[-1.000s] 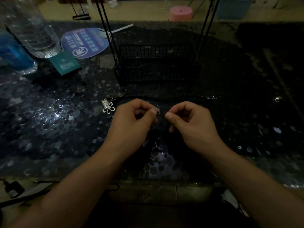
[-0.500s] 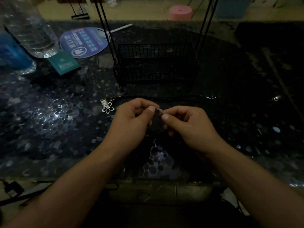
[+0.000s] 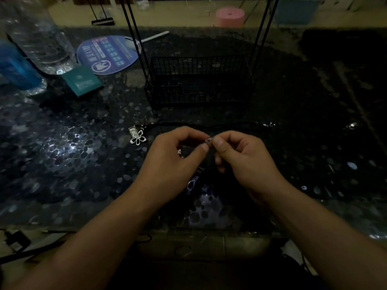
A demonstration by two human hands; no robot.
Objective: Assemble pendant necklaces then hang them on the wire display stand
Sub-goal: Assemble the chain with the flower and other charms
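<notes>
My left hand and my right hand meet fingertip to fingertip just above the dark table. Between the two thumbs and forefingers sits a small silver clasp piece, pinched from both sides. A dark cord runs from it, hard to see against the table. A silver flower pendant with a small tag lies on the table left of my left hand. The black wire display stand, with a basket base and tall uprights, rises right behind my hands.
At the back left stand a clear water bottle, a blue bottle, a round blue fan and a teal packet. A pink cylinder sits far back. Small silver bits glint at right.
My hands, a small gap apart a second ago, have come together. Both now pinch the silver clasp piece between their fingertips.
</notes>
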